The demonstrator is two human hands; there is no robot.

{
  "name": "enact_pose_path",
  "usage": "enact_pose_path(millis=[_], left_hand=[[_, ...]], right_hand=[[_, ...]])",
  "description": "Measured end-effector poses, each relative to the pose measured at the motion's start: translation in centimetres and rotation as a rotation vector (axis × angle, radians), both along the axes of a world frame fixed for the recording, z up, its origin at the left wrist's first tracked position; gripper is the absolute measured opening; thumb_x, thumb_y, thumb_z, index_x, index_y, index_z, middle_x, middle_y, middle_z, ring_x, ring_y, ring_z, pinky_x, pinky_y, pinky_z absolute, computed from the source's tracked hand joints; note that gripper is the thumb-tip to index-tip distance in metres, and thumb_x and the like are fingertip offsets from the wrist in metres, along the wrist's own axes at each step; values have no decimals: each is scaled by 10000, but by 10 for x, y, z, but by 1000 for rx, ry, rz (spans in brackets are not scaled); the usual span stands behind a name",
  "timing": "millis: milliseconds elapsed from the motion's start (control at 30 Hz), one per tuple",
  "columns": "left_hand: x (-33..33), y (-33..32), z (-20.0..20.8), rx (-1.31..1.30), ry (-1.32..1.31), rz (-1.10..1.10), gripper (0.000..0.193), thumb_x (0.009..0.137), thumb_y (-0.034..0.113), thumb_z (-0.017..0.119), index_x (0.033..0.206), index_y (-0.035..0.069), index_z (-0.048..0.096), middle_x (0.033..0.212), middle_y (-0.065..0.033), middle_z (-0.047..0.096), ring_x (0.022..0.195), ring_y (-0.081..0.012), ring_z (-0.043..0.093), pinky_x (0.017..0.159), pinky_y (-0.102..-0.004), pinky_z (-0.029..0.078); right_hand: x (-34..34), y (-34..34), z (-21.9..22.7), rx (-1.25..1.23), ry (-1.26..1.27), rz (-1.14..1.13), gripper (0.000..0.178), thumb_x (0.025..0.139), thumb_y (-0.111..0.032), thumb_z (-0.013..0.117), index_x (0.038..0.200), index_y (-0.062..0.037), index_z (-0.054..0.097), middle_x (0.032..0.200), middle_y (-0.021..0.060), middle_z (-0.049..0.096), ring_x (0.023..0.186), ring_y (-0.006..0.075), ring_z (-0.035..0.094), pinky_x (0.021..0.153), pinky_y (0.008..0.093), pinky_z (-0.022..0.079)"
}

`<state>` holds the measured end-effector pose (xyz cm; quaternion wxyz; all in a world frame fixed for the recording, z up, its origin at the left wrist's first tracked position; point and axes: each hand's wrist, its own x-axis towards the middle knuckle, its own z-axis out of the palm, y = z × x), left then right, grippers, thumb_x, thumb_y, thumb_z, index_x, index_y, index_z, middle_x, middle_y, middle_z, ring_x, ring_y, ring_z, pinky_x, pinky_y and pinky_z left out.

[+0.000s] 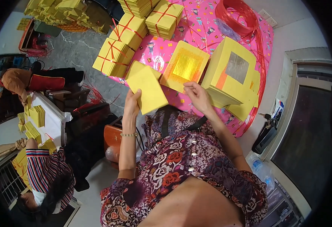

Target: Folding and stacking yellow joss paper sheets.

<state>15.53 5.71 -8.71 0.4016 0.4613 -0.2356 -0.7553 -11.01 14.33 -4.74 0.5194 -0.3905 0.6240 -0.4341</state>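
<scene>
My left hand [132, 101] grips a yellow paper packet [147, 89] by its left edge, thumb on top. Another piece of yellow paper lies partly hidden behind it. My right hand [198, 97] hovers at the near corner of yellow paper with a gold foil square [188, 65]; its fingers are loosely bent and apart, with nothing visible in them. To the right of that hand stands a thick stack of yellow paper [230, 75], its top sheet bearing a silver foil square [237, 67]. All of this rests on a pink patterned table cover [196, 22].
Yellow paper bundles tied with red ribbon [113, 56] sit at the table's far left. A coil of red ribbon [236, 22] lies at the far right, strands trailing down the edge. Leftward, other people work at a white table [54, 121]. An orange-brown stool [113, 140] stands beside me.
</scene>
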Motion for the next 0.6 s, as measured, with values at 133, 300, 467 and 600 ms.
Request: enact_pose_path(millis=[133,300,467,600], left_hand=[[12,-28,-52,63,18,163,377,949,35,460,1317,-2,390,1277,-137,518,1135,-248,544,957,-361,461],[12,-55,-102,39,-48,292,362,952,60,473,1308,21,413,1274,-111,520,1121,-266,550,929,-420,482],[-5,-64,-123,74,-109,311,352,925,37,525,1268,16,446,1207,-108,555,1058,-259,579,891,-396,503],[-3,-66,-143,73,-143,313,344,901,16,560,1235,7,478,1154,-106,581,986,-243,604,849,-358,515]], right_hand=[[-4,9,-5,-51,457,74,236,880,-125,574,1081,-2,575,951,136,613,853,266,638,749,359,504],[-3,9,-11,-177,814,108,265,822,-91,608,1072,-14,566,944,163,547,899,346,575,791,429,470],[-5,5,-23,-172,951,139,335,792,-98,648,1104,-24,551,992,148,528,946,334,557,792,408,467],[-3,6,-30,-163,945,165,341,775,-83,644,1093,-3,552,1023,151,516,960,330,521,811,423,467]])
